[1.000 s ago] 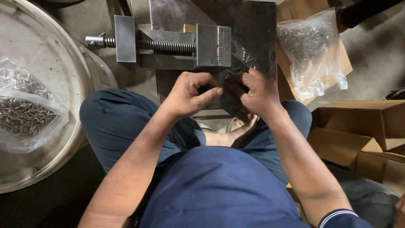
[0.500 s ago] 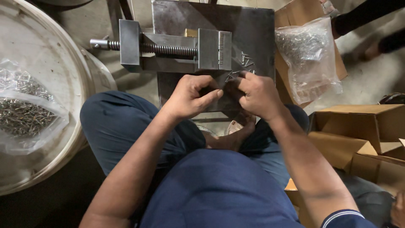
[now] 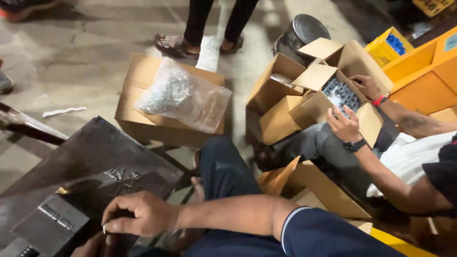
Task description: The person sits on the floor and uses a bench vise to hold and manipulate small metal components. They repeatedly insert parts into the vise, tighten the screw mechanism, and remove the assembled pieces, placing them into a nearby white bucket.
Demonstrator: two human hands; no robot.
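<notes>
A small pale pin (image 3: 104, 229) is sticking down from the right hand (image 3: 143, 213), pinched between the thumb and the curled fingers (image 3: 124, 203), with its long axis running nearly upright and its tip pointing at the dark metal plate (image 3: 95, 162) below. The right hand is lying knuckles up, its forearm coming in from the right across the person's blue-clad knee (image 3: 223, 162). The left hand (image 3: 97, 245) is showing only as a sliver at the bottom edge, beneath the right one, and I cannot tell whether it is clenched or loose. Just left of the hands, a grey metal block (image 3: 50, 222) is sitting on the plate. A little beyond the fingers, up and slightly left, a loose scatter of similar pins (image 3: 120, 175) is lying on the plate, near but apart from the hand; the right hand is clearly the nearer one to them. Farther off, a clear plastic bag of small metal parts (image 3: 183, 95) is resting on a cardboard box (image 3: 138, 119). To the right, a co-worker's hands (image 3: 343, 124) are reaching into another open carton (image 3: 328, 102).
</notes>
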